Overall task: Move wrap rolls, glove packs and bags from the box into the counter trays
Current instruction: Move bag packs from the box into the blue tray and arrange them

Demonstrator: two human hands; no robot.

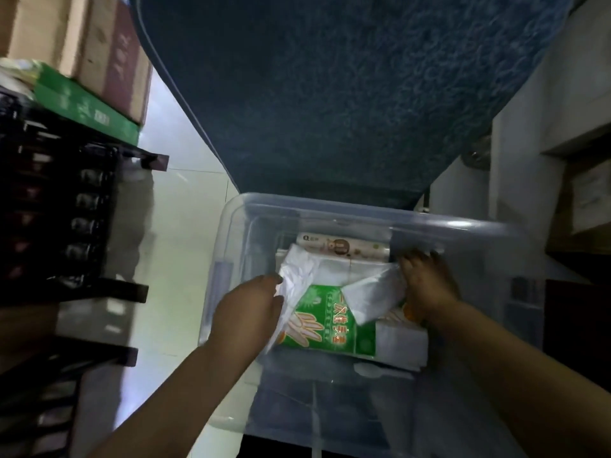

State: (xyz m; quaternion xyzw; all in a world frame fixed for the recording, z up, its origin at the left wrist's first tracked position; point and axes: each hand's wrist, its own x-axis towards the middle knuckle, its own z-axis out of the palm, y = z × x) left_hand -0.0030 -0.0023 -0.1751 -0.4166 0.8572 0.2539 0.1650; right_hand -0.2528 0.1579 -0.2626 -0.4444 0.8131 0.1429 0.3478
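Observation:
A clear plastic box (231, 226) stands on the floor below me. Inside lie a green glove pack (334, 328), white plastic bags (337, 269) and a wrap roll box (344, 247) along the far wall. My left hand (246, 312) reaches in from the left and pinches the edge of a white bag (297, 272). Deeper on the right side, my right hand (429, 285) presses against another white bag (377, 299), fingers curled round its end. Both hands are inside the box.
The box's blue lid (330, 94) leans up behind it. Black crates (66, 209) stand stacked at the left, with a green carton (86, 107) and cardboard boxes (82, 38) on top. A white cabinet (529, 127) rises at the right. Pale floor tiles (178, 226) show between.

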